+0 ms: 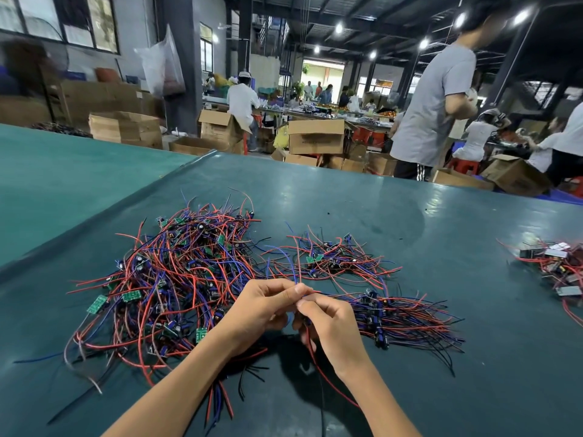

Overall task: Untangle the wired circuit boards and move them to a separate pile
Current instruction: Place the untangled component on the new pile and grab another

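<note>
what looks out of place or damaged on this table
Nothing looks damaged or spilled. The big tangled pile of wired circuit boards is just unsorted, with a few green boards straying at its left edge. The left hand and right hand pinch wires beside it.

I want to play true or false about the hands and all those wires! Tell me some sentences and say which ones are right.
1. The left hand and the right hand both pinch thin wires. True.
2. The biggest tangled pile lies to the right of the hands. False: it lies to their left.
3. A neater pile, with its wires lying mostly side by side, sits just right of the right hand. True.
4. The table cover is bright yellow. False: it is dark green.
</note>
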Action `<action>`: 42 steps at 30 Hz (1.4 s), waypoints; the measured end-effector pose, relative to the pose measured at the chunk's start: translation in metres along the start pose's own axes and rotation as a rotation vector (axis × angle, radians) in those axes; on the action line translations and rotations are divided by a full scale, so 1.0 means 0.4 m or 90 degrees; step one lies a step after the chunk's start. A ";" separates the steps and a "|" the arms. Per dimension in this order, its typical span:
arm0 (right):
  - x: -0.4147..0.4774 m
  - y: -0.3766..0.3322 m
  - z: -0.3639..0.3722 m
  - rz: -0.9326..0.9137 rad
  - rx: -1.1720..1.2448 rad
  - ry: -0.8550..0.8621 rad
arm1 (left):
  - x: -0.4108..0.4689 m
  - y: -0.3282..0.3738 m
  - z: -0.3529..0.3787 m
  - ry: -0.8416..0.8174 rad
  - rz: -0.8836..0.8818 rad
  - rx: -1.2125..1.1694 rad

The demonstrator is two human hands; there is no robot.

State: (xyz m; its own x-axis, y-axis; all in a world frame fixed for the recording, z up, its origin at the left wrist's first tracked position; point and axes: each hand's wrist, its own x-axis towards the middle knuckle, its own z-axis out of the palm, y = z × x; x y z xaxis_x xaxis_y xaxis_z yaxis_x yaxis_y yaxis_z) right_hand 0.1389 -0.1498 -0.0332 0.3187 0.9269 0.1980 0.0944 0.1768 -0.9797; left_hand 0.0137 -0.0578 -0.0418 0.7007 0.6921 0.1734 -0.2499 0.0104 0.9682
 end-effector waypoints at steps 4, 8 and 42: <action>0.001 0.004 -0.003 0.026 -0.001 0.001 | -0.002 0.005 0.003 -0.023 0.006 -0.011; -0.006 0.011 -0.009 -0.044 -0.129 0.015 | 0.001 0.005 0.002 0.023 -0.020 0.000; -0.031 -0.007 -0.015 -0.119 -0.070 -0.092 | 0.030 0.024 -0.059 0.236 -0.040 -0.193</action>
State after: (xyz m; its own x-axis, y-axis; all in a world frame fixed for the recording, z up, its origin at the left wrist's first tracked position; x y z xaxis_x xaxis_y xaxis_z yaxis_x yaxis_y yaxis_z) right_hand 0.1403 -0.1637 -0.0325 0.1488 0.9207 0.3607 0.2435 0.3194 -0.9158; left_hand 0.0039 -0.0323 -0.0345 0.4497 0.8931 -0.0131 -0.4364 0.2324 0.8692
